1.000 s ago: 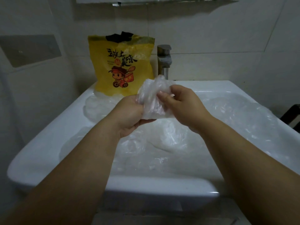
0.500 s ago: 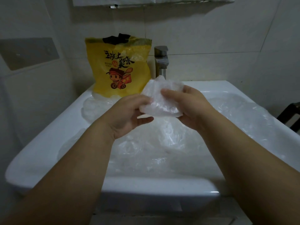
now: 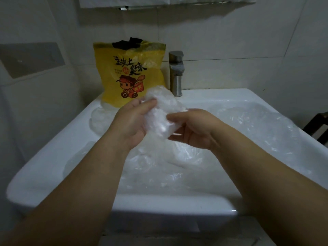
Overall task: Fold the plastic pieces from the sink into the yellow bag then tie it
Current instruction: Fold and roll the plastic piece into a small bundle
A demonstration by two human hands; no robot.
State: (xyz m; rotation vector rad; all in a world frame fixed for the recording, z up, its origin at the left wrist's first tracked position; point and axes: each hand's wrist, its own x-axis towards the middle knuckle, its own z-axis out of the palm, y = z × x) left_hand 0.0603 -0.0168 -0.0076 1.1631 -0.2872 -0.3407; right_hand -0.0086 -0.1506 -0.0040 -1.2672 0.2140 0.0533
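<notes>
A crumpled clear plastic piece (image 3: 160,114) is held above the white sink (image 3: 71,142), bunched into a small bundle. My left hand (image 3: 132,121) grips its left side with thumb and fingers wrapped round it. My right hand (image 3: 190,130) holds its right side, palm turned up, fingers curled under the bundle. The yellow bag (image 3: 127,73) with a cartoon print stands upright at the sink's back left corner, its top open with something black showing. More clear plastic pieces (image 3: 257,132) lie spread through the basin.
A metal faucet (image 3: 176,73) stands behind the sink, right of the yellow bag. Tiled walls close in on the left and back. A dark chair part (image 3: 317,125) shows at the far right edge.
Both hands have turned the plastic bundle, my right hand rolling palm up beneath it and my left hand shifting round its left side. The bundle looks more compact.
</notes>
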